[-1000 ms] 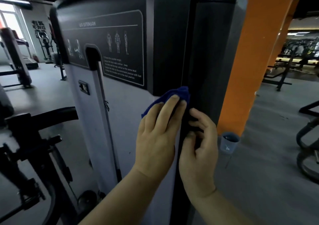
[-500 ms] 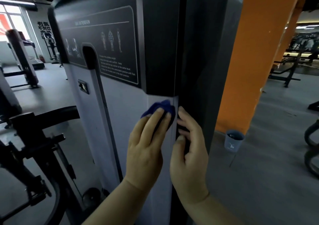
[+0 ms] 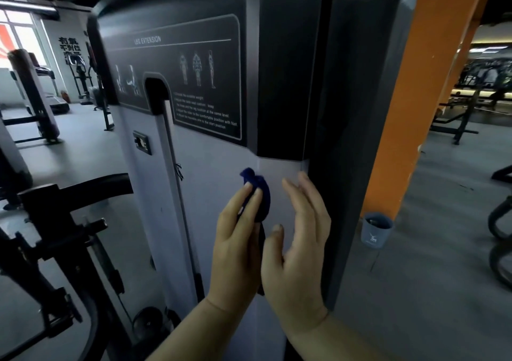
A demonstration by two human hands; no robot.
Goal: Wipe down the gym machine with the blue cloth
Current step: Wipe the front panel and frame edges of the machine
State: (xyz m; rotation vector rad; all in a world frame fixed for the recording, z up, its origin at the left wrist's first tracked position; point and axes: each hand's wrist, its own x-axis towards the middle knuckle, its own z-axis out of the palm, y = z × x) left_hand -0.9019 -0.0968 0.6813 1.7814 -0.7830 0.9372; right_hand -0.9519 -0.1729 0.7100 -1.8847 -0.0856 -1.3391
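Blue cloth: deep navy-blue, plain, no pattern visible.

Gym machine: lower shroud pale grey-white; upper panel dark charcoal.

Instruction placard: charcoal ground, thin white rounded border, white lettering, small white line figures of bodies.

Side panel: matte dark grey to black.

Pillar: flat orange.

Bucket: slate blue with a small white emblem.

Floor: mid grey, unpatterned.

Frame: black.

Far wall: white, with black characters.
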